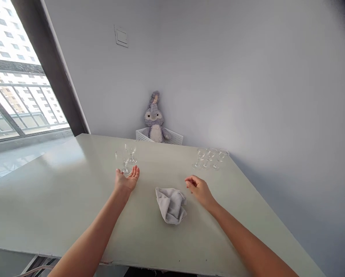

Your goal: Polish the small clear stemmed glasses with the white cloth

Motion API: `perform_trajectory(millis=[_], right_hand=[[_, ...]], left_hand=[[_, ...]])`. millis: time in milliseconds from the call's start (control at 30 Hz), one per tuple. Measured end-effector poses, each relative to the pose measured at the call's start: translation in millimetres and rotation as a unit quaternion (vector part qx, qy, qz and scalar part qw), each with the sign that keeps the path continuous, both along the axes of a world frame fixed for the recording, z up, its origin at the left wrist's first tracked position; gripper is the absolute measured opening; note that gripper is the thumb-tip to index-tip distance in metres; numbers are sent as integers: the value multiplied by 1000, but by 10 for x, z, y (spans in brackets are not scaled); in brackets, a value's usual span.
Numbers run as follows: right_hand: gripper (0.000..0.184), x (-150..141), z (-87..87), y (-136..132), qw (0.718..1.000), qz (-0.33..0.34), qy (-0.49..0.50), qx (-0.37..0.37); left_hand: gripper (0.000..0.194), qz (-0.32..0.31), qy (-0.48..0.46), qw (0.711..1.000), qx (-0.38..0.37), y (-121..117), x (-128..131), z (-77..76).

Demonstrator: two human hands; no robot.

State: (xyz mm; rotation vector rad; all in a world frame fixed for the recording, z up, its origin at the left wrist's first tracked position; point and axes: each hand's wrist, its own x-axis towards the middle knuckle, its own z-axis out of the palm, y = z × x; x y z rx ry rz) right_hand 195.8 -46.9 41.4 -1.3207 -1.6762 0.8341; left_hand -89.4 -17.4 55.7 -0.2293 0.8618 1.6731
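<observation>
On the left of the table, my left hand (pixel 125 181) is turned palm up with its fingers apart. Just beyond it stands a clear stemmed glass (pixel 125 169), close to the fingertips; whether they touch it I cannot tell. A second stemmed glass (pixel 131 154) stands upright right behind the first. My right hand (pixel 200 190) hovers over or rests on the table right of centre, its fingers curled together with nothing visible in them. Between my forearms lies a crumpled, partly folded grey cloth (pixel 172 207), apart from both hands.
Several clear stemmed glasses (pixel 210 157) stand close together at the far right of the pale table (pixel 149 238). Behind the table's far edge, a grey plush rabbit (pixel 154 119) sits in a white perforated basket (pixel 175 137). Walls border the back and right; a window (pixel 19 84) is at left.
</observation>
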Motion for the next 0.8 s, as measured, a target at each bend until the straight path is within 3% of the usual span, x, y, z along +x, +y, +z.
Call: perform_trajectory(millis=[100,167,267,367,467,600,700,800], right_hand=[[27,-249,49,-309,982,82,-142,91],[33,-406,-3,-473,950,131,-245,143],[41,-572,-151,-606,897,154,-360,206],[23,-625,-257,-621,884,169,-367,233],[21,-598,-273,-560,920,171,-282,213],[32,-515,-213,-392,994,91,-50,46],[35,-441,-92,-246,988,5,143,-50],[34,-401,112,-154,964,-58,257,-38]], left_hand=[[45,-1,-37,998,45,85,-109,-70],[47,-2,-57,995,77,134,-131,-114],[46,9,-77,992,103,189,-150,-159],[44,35,-98,987,119,227,-184,-163],[43,42,-104,986,122,254,-226,-124],[33,28,-69,991,108,271,-243,-36],[23,9,-41,993,108,247,-132,-7],[14,-29,-9,991,134,162,152,-46]])
